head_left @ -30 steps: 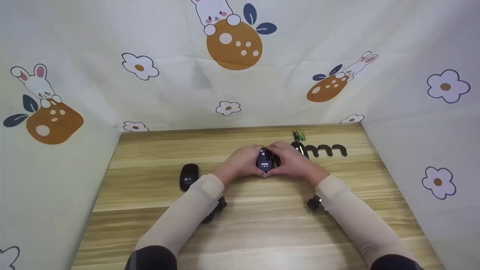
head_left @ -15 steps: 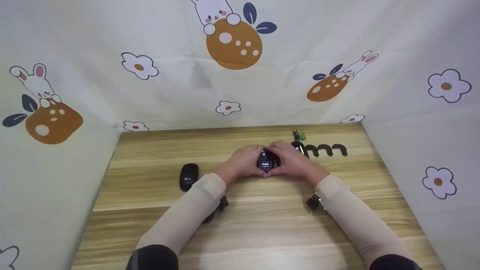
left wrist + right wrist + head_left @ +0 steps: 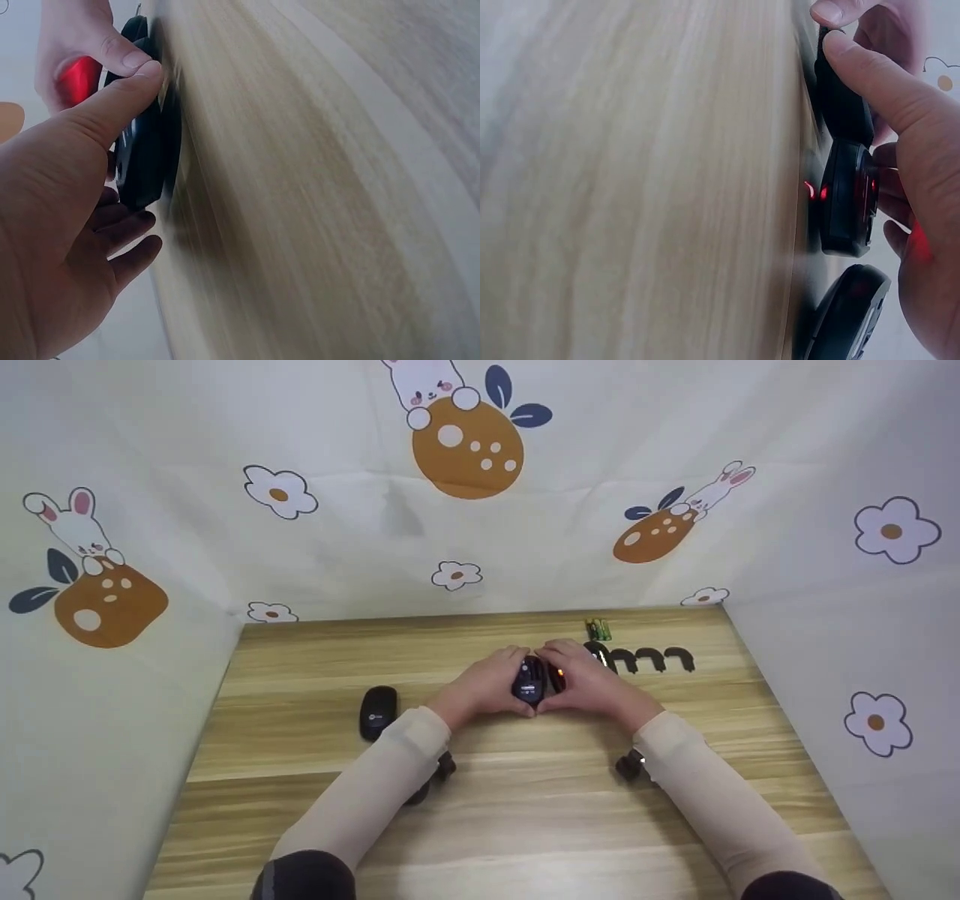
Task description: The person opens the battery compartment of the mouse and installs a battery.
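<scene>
Both hands bracket a black computer mouse at the middle of the table, its pale-labelled underside facing up. My left hand grips its left side, thumb at the near end and fingers at the far end. From the other side my right hand holds the same mouse, its thumb on the near end. Close under the right palm lies a second black mouse, glowing red. Behind that, partly covered by the right hand in the head view, is a third mouse.
Green batteries lie at the back right. Several curved black pieces line up to the right of the mice. Another black mouse sits at the left, and a dark object shows partly under the left sleeve. Patterned cloth walls enclose the table.
My right hand has shifted slightly right, and a gap shows between the held mouse and the second one. The second mouse's red light now shows in the head view.
</scene>
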Available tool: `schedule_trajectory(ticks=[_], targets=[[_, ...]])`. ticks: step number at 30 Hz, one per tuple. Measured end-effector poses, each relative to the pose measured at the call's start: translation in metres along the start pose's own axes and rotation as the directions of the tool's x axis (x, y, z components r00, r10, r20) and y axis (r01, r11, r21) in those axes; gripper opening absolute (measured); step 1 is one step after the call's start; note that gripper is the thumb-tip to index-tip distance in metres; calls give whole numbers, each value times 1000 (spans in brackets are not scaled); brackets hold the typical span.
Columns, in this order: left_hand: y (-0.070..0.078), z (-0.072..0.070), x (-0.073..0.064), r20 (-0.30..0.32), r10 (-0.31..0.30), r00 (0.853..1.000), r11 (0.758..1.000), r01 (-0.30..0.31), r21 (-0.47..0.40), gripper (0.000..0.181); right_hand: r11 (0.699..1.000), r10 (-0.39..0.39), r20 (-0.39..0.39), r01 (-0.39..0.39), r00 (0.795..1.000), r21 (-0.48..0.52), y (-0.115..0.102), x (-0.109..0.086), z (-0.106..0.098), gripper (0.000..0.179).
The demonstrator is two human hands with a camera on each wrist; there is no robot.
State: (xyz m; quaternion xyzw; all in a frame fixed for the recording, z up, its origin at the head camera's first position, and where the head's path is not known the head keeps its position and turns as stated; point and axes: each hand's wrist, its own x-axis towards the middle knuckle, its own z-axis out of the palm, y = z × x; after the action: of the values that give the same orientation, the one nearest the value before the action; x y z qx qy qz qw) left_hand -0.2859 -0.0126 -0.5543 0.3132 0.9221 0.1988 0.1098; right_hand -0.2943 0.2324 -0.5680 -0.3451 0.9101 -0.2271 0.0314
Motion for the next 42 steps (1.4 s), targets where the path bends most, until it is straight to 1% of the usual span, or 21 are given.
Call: schedule_trajectory(ticks=[5,10,14,17,20,23,27,29,33,35,37,42], targets=[[-3,-2,-8,-18,-11,1000,998,9,-69,122,996,53,-34,-50,998,71,-4,-7,1,104],[-7,-8,-23,-33,-19,999,993,15,-115,121,985,89,-102,-72,991,159,-14,-15,4,98],[-10,-15,-40,-67,-28,997,986,17,-167,113,970,97,-175,-54,980,237,-29,-23,8,87],[-11,-21,-57,-107,-24,994,976,0,-220,104,957,84,-226,-15,970,291,-43,-30,13,80],[-14,-25,-76,-140,-14,990,967,-22,-253,98,943,76,-251,12,965,332,-57,-37,19,77],[-20,-26,-97,-158,-26,987,961,-19,-277,92,922,96,-245,6,965,388,-70,-42,27,76],[-30,-24,-125,-177,-63,982,945,1,-327,83,875,142,-209,-24,968,483,-89,-44,40,76],[-35,-22,-138,-191,-69,979,937,-2,-349,79,860,152,-199,-30,968,510,-98,-44,46,76],[-44,-19,-163,-212,-76,974,931,-7,-364,74,845,156,-182,-35,971,533,-115,-42,57,78],[-49,-18,-174,-215,-83,973,931,-1,-364,73,840,152,-174,-35,973,541,-123,-41,62,79],[-53,-17,-184,-210,-93,973,926,7,-376,70,834,138,-166,-24,976,551,-130,-39,67,80],[-60,-16,-205,-185,-140,973,917,57,-395,69,828,101,-149,0,984,561,-145,-34,81,81]])
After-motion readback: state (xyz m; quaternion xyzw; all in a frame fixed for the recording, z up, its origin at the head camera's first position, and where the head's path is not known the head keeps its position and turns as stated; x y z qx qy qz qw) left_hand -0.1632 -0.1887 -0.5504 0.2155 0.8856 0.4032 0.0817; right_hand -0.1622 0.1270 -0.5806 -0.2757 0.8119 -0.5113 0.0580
